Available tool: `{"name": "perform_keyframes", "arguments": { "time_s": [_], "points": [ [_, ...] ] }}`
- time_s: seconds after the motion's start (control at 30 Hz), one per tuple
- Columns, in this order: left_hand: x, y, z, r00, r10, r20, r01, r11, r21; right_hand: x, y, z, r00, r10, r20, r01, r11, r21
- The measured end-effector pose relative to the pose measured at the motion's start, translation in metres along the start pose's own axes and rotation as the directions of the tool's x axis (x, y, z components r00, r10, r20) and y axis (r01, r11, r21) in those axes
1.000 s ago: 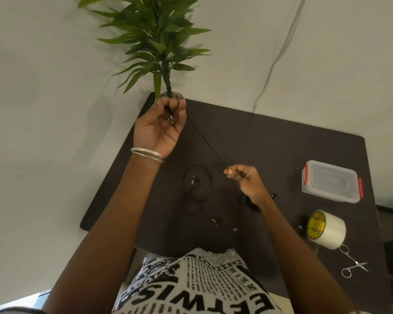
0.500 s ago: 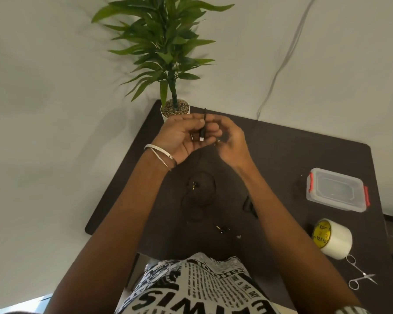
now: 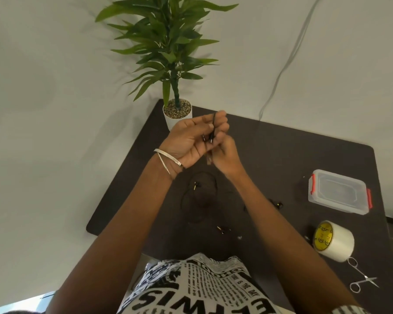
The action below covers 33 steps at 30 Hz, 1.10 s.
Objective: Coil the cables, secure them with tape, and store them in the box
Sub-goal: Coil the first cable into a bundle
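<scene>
Both hands have been brought together: cable [image 3: 213, 128] held upright in left hand [image 3: 191, 141], pinched below by right hand [image 3: 225, 155].

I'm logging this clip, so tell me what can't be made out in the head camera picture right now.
- Cable in the left hand: how many loops, hidden by the fingers.
- Right hand: its grip, motion-blurred.
- Box: contents, lid too cloudy.
- Loose cables on the table: count unclear, dark on dark.

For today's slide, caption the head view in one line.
Both hands, left and right, fold a black cable above the table.
</scene>
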State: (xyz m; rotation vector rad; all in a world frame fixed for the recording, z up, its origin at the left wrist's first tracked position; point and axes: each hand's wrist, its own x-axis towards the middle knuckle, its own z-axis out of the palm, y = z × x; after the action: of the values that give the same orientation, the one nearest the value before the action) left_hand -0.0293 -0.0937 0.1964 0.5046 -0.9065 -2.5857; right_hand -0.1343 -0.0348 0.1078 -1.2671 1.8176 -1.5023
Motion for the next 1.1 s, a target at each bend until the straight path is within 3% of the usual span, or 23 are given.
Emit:
{"name": "perform_keyframes", "arguments": {
  "time_s": [0.1, 0.17, 0.27, 0.37, 0.43, 0.5, 0.7, 0.87, 0.97, 1.1],
  "points": [
    [0.007, 0.006, 0.001, 0.994, 0.111, -0.021, -0.113, 0.979, -0.171, -0.023, 0.0, 0.019, 0.991, -0.035, 0.129, 0.047, 0.995, -0.091],
    [0.012, 0.012, -0.003, 0.978, 0.194, -0.071, -0.202, 0.971, -0.127, -0.042, 0.006, 0.025, 0.972, -0.038, 0.233, 0.071, 0.988, -0.135],
    [0.018, 0.01, -0.023, 0.916, 0.335, -0.221, -0.266, 0.919, 0.29, -0.059, 0.011, 0.014, 0.95, -0.023, 0.313, 0.084, 0.98, -0.181],
    [0.019, -0.006, -0.051, 0.87, 0.424, -0.25, -0.163, 0.728, 0.666, -0.064, -0.002, -0.008, 0.921, -0.06, 0.386, 0.156, 0.963, -0.221],
    [0.016, -0.019, -0.067, 0.879, 0.421, -0.224, -0.094, 0.614, 0.783, -0.062, -0.013, -0.026, 0.911, -0.067, 0.407, 0.185, 0.948, -0.258],
    [0.013, -0.028, -0.077, 0.904, 0.376, -0.201, -0.05, 0.562, 0.826, -0.059, -0.022, -0.044, 0.914, -0.06, 0.4, 0.186, 0.941, -0.283],
    [-0.003, -0.038, -0.065, 0.987, 0.11, -0.115, 0.001, 0.718, 0.696, -0.038, -0.04, -0.088, 0.961, -0.036, 0.274, 0.111, 0.959, -0.261],
    [-0.015, -0.048, -0.051, 0.978, -0.16, 0.131, 0.06, 0.827, 0.559, -0.008, -0.041, -0.093, 0.987, -0.019, 0.157, 0.033, 0.996, -0.085],
    [-0.019, -0.052, -0.04, 0.953, -0.165, 0.253, 0.063, 0.928, 0.366, 0.006, -0.029, -0.085, 0.994, 0.01, 0.107, -0.013, 0.999, 0.032],
    [-0.019, -0.048, -0.034, 0.974, -0.065, 0.217, 0.035, 0.99, 0.14, -0.001, 0.0, -0.065, 0.986, 0.082, 0.148, -0.091, 0.994, 0.054]
  ]
}}
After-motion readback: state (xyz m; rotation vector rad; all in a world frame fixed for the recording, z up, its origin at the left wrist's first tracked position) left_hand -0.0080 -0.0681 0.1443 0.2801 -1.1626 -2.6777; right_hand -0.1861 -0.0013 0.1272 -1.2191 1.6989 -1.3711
